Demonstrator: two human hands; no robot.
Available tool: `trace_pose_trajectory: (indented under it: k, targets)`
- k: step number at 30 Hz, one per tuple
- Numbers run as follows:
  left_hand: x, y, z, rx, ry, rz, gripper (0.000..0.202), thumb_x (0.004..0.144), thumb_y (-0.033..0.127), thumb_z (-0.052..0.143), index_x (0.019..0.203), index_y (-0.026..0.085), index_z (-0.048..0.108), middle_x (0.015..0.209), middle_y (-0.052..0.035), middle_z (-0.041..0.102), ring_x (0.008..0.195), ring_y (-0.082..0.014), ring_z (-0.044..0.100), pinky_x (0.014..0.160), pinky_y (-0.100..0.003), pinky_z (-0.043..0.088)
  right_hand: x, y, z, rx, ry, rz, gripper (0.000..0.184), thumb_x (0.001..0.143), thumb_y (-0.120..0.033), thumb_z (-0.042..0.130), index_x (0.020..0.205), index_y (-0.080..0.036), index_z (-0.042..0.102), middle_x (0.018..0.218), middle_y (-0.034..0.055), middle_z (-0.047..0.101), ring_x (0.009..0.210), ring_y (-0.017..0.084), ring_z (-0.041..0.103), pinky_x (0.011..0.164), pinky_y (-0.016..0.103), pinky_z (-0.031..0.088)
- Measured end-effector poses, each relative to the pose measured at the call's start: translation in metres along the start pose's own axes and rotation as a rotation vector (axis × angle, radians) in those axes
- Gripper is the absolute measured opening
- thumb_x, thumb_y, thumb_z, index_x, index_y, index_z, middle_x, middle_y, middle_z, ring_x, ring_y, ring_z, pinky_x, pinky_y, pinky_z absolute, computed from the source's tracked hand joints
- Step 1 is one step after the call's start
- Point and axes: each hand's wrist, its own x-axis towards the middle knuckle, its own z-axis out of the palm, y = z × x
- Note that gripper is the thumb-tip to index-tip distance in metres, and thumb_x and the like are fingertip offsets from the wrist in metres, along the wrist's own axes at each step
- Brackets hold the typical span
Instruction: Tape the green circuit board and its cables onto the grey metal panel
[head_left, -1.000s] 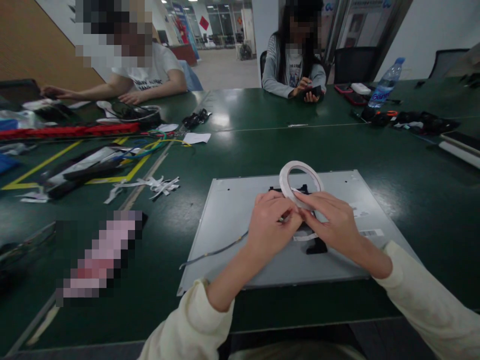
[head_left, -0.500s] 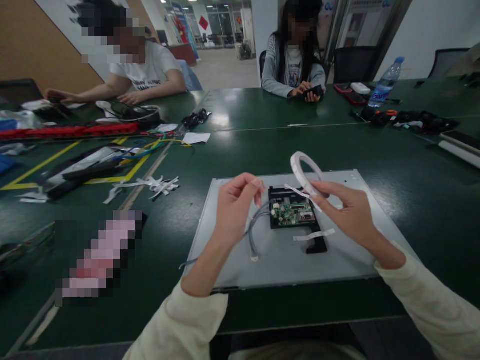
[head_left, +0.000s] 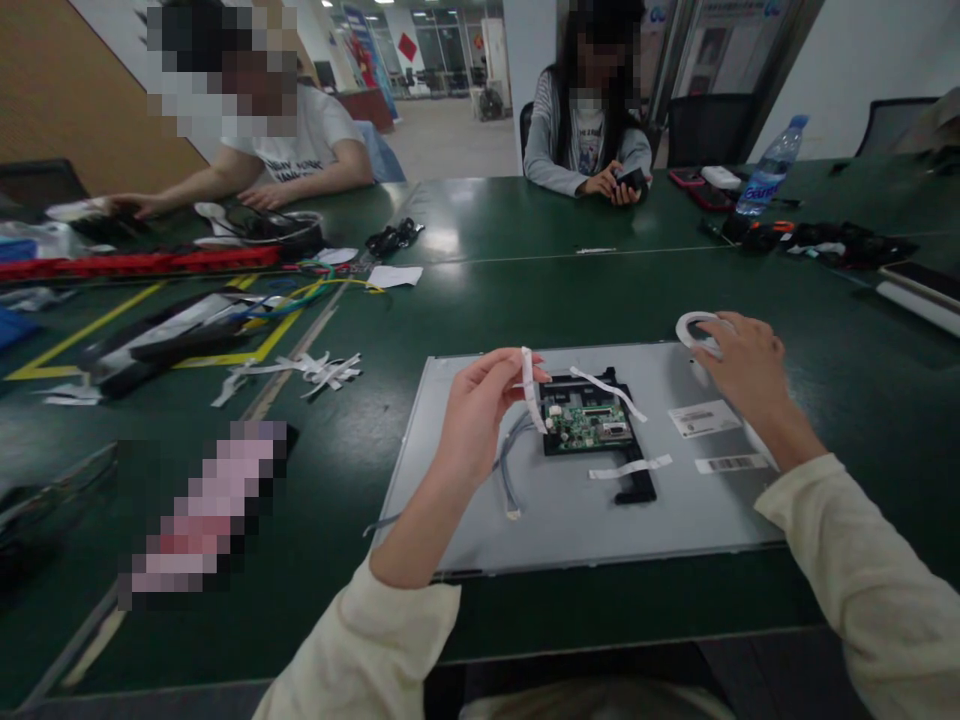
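My left hand (head_left: 484, 415) pinches a short strip of white tape (head_left: 533, 395) above the left part of a grey metal panel (head_left: 465, 530). Over the panel's far right corner, my right hand (head_left: 742, 365) grips a roll of white tape (head_left: 686, 325) by its ring. On the panel sits a black bracket (head_left: 637, 488) carrying a green circuit board (head_left: 589, 425). One tape strip (head_left: 609, 390) crosses the bracket's upper right, and another strip (head_left: 630, 467) lies across its lower arm. A grey cable (head_left: 504, 475) with a white plug runs from the board's left side.
Left of the panel are a pile of white tape scraps (head_left: 326, 372) and a pixelated phone-like object (head_left: 210, 510). Wires and a red strip (head_left: 150, 265) lie farther left. A water bottle (head_left: 776, 165) stands at the far right. Two people sit across the table (head_left: 480, 290).
My right hand has moved right and away with the tape roll. My left hand now holds a visible strip of tape. A strip now shows on the bracket's upper right.
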Motion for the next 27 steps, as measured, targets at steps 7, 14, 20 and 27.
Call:
trace_pose_trajectory:
  k: [7,14,20,27]
  targets:
    - [0.000,-0.003,0.001,-0.017,-0.018,-0.028,0.015,0.078,0.028,0.058,0.075,0.016,0.067,0.067,-0.0025,0.065,0.063,-0.0121,0.059,0.060,-0.023,0.046,-0.005,-0.005,0.001,0.201,-0.153,0.182,0.042,0.087,-0.028,0.041,0.126,-0.017,0.053,0.087,0.0109,0.067,0.083,0.026,0.063,0.077,0.039,0.046]
    - [0.000,-0.006,0.001,0.011,-0.042,-0.027,0.015,0.078,0.028,0.057,0.076,0.016,0.067,0.067,-0.0023,0.065,0.065,-0.0126,0.059,0.061,-0.024,0.046,-0.005,0.004,0.019,0.237,-0.103,0.075,0.066,0.082,-0.020,0.039,0.144,-0.004,0.024,0.135,0.0230,0.043,0.122,0.031,0.045,0.098,0.042,0.039]
    - [-0.002,-0.003,0.002,-0.005,-0.041,-0.034,0.015,0.079,0.027,0.057,0.076,0.016,0.067,0.068,-0.0022,0.065,0.065,-0.0124,0.059,0.063,-0.024,0.046,-0.002,0.012,0.024,0.138,-0.118,0.133,0.059,0.083,-0.026,0.043,0.139,-0.009,0.037,0.119,0.0212,0.054,0.114,0.032,0.050,0.096,0.047,0.038]
    - [-0.003,-0.004,0.002,-0.075,-0.049,-0.054,0.012,0.078,0.025,0.059,0.076,0.016,0.066,0.068,-0.0009,0.064,0.065,-0.0095,0.057,0.062,-0.019,0.043,-0.005,0.007,0.021,0.042,-0.240,0.299,0.065,0.089,-0.042,0.036,0.147,-0.018,0.020,0.141,0.0188,0.038,0.129,0.040,0.033,0.095,0.061,0.033]
